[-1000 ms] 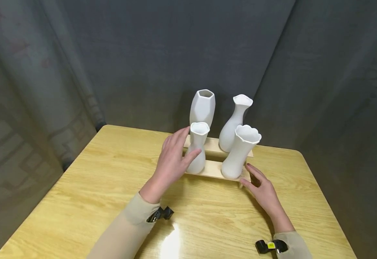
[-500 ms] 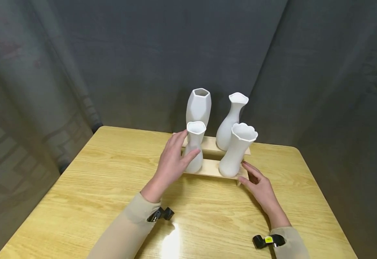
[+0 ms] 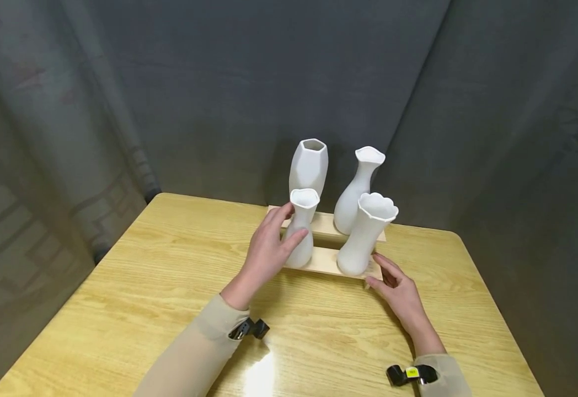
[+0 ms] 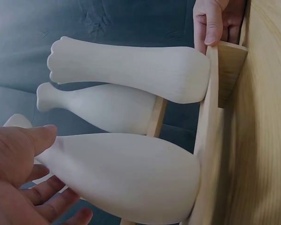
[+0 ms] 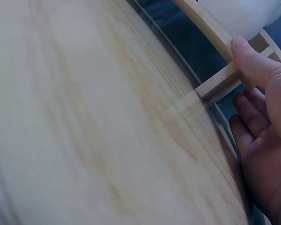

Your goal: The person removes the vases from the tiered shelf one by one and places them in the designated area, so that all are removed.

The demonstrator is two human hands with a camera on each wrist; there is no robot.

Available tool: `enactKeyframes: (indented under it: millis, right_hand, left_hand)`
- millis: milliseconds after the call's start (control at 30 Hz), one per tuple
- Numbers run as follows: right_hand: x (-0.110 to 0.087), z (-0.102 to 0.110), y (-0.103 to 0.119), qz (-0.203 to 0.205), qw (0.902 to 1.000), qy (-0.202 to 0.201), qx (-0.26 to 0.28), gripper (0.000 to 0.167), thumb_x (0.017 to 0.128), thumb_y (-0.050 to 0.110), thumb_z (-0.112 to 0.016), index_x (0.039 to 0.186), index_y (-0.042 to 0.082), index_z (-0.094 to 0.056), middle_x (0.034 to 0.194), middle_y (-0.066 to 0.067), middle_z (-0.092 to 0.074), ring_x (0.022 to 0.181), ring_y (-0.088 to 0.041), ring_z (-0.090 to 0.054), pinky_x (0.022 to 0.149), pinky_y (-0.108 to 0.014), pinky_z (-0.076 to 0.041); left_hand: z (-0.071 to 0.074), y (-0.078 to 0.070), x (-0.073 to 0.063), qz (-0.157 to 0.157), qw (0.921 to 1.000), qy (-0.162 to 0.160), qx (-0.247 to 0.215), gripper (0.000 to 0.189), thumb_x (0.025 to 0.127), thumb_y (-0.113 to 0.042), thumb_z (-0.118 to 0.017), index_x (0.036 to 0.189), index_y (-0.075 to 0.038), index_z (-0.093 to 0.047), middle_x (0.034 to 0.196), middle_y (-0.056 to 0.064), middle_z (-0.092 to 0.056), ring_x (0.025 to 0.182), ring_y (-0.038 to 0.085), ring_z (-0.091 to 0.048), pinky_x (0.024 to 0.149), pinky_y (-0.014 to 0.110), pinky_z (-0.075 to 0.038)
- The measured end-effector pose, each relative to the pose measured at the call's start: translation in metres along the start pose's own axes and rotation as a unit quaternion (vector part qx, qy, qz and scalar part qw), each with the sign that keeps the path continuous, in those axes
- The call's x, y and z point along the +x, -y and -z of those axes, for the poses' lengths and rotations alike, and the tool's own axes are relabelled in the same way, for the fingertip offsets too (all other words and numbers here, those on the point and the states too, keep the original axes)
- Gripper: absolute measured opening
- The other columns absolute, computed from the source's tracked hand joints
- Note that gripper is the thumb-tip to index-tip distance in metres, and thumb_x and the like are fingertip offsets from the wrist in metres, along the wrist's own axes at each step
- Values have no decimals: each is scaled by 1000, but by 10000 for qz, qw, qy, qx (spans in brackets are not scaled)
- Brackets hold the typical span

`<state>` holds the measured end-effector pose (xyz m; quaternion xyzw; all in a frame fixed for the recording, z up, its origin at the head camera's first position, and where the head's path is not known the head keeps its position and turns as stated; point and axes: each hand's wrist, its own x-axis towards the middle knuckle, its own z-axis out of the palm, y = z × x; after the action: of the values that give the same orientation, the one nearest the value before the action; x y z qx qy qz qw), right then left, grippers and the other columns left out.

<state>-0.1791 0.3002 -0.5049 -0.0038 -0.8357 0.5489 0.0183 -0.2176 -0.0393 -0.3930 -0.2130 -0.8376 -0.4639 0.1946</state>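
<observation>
A two-tier wooden stand holds white vases on its two steps. My left hand is at the front-left vase, with the thumb across its near side and the fingers curved round the far side. In the left wrist view the thumb lies by the narrow neck of that vase. My right hand grips the right end of the lower step; in the right wrist view its thumb lies on the board's edge and the fingers reach below. Just left of it stands a scallop-rimmed vase.
On the back step are a faceted vase at left and a slim-necked vase at right. The stand rests toward the back of a wooden table. Grey curtains hang close behind the table and along its sides.
The whole head view shifts slightly and back. Both hands stay in the same places at the vase and the stand, and the vases keep their positions.
</observation>
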Motion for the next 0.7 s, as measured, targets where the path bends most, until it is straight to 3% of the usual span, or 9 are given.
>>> enactKeyframes:
  millis: [267,400,600,700]
  right_hand:
    - [1,2,-2,-81,10000,2,-21,77,103,36,-81,169,16,-47,177,-7,-36,163,-33,-32,113,-7,-34]
    - [1,3,-3,-103,9999,-6,-29,77,103,36,-81,169,16,-46,177,-7,-36,163,-34,-32,118,-13,-34]
    - [1,3,-4,-125,9999,12,-62,78,103,36,-81,170,16,-45,178,-8,-34,164,-34,-31,127,-34,-33]
    - [1,3,-4,-104,9999,15,-10,78,103,36,-81,170,16,-46,178,-8,-35,163,-34,-32,127,-32,-34]
  left_hand:
    - [-12,3,-1,113,9999,-88,77,60,103,-21,-81,153,2,-59,148,20,-65,132,37,-64,111,57,-53]
    - [-14,2,-2,142,9998,-161,50,57,104,-20,-80,152,1,-60,146,19,-66,132,36,-65,110,56,-54]
    - [-16,4,-3,80,9996,-268,10,55,102,-19,-82,150,0,-62,141,18,-69,128,36,-67,108,56,-56]
    - [-17,5,-2,51,9995,-323,-36,53,102,-18,-83,148,-1,-64,139,18,-70,126,35,-68,106,56,-56]
